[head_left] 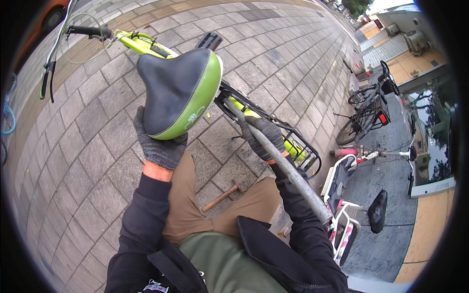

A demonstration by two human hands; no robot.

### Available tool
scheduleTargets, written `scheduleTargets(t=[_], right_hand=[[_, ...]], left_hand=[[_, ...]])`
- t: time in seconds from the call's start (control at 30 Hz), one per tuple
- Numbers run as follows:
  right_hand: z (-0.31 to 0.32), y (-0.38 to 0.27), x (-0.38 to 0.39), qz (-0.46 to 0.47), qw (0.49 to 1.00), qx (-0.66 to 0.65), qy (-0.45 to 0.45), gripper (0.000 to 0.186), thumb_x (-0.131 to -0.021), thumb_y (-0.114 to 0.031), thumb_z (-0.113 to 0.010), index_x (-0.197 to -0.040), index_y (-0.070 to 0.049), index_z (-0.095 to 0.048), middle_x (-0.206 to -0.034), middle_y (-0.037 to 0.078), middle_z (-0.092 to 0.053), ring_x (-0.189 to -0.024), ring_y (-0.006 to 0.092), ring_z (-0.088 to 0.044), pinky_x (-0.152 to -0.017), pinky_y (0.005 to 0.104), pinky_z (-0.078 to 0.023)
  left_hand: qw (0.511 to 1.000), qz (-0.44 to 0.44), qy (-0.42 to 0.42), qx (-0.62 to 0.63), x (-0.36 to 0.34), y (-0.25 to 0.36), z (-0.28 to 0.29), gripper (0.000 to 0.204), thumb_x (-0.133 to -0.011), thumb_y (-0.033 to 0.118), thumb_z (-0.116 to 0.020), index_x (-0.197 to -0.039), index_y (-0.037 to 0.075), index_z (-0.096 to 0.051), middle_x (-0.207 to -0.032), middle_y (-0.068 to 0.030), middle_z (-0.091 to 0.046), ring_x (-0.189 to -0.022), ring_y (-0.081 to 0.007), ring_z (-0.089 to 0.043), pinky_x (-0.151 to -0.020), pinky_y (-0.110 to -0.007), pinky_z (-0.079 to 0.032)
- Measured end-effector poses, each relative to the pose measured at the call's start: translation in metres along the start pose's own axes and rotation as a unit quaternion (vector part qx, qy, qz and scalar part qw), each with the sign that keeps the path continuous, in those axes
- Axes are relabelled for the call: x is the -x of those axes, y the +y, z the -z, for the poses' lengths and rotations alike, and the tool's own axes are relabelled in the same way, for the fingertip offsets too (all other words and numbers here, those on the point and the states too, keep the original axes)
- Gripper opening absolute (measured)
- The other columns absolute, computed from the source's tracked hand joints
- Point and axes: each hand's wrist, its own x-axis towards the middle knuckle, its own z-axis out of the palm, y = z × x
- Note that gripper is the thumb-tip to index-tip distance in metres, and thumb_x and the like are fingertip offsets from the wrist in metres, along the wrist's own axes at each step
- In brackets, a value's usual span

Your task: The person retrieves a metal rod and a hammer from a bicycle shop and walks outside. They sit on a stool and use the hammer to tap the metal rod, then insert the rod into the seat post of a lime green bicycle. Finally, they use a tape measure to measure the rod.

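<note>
A black and lime-green bicycle saddle (178,88) fills the upper middle, tilted on a lime-green bicycle (141,45). My left hand (159,139), in a dark grey knit glove with an orange cuff, cups the saddle's near edge; its fingertips are partly hidden beneath. A long, worn grey metal pipe (298,180) runs from under the saddle's right side back over my right forearm. My right hand (264,136), gloved alike, is closed about the pipe near its far end, beside the black rear rack (310,151). What the pipe's far end meets is hard to make out.
A wooden-handled hammer (221,197) lies on the paving between my legs. The handlebar grip (88,31) and a pedal (210,41) stick out beyond the saddle. At right stand a parked dark bicycle (364,115), a white and pink bicycle (342,171) and a glass front (430,132).
</note>
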Motion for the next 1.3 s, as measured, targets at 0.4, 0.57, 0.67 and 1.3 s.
scheduleTargets(t=[0.4,0.57,0.67,1.3], right_hand=[[0.002,-0.004,0.005,0.042,0.971,0.220,-0.087,0.022,-0.087,-0.017,-0.076,-0.107,-0.009,-0.071,-0.075,0.014,-0.066,-0.069,0.0332,-0.067,-0.061,0.0437,-0.052],[-0.005,0.005,0.011,0.060,0.973,0.219,-0.047,0.023,-0.085,-0.015,-0.080,-0.106,-0.010,-0.071,-0.073,0.013,-0.065,-0.067,0.0349,-0.067,-0.061,0.0449,-0.052],[0.003,0.003,0.006,0.069,0.973,0.206,-0.082,0.026,-0.085,-0.013,-0.080,-0.109,-0.009,-0.070,-0.077,0.014,-0.067,-0.070,0.0343,-0.068,-0.063,0.0438,-0.053],[0.025,0.006,0.002,0.056,0.989,0.140,-0.009,0.027,-0.087,-0.010,-0.077,-0.113,-0.006,-0.072,-0.093,0.017,-0.072,-0.086,0.0343,-0.071,-0.078,0.0429,-0.056]], left_hand=[[0.997,-0.008,0.075,0.024,0.004,-0.004,-0.019,0.047,-0.097,0.061,-0.056,-0.114,0.019,-0.067,-0.097,0.0006,-0.072,-0.074,-0.0184,-0.068,-0.052,-0.030,-0.053],[0.998,0.006,0.038,0.043,0.003,-0.002,-0.008,0.050,-0.095,0.062,-0.059,-0.118,0.018,-0.067,-0.107,0.0007,-0.073,-0.086,-0.0193,-0.071,-0.062,-0.032,-0.058],[0.999,0.018,-0.025,0.039,-0.001,0.003,0.008,0.052,-0.095,0.062,-0.059,-0.121,0.017,-0.067,-0.113,0.0003,-0.074,-0.092,-0.0199,-0.073,-0.068,-0.033,-0.062],[1.000,0.005,0.021,0.004,-0.001,0.000,0.004,0.054,-0.093,0.064,-0.060,-0.121,0.018,-0.066,-0.108,0.0009,-0.073,-0.086,-0.0189,-0.072,-0.064,-0.031,-0.061]])
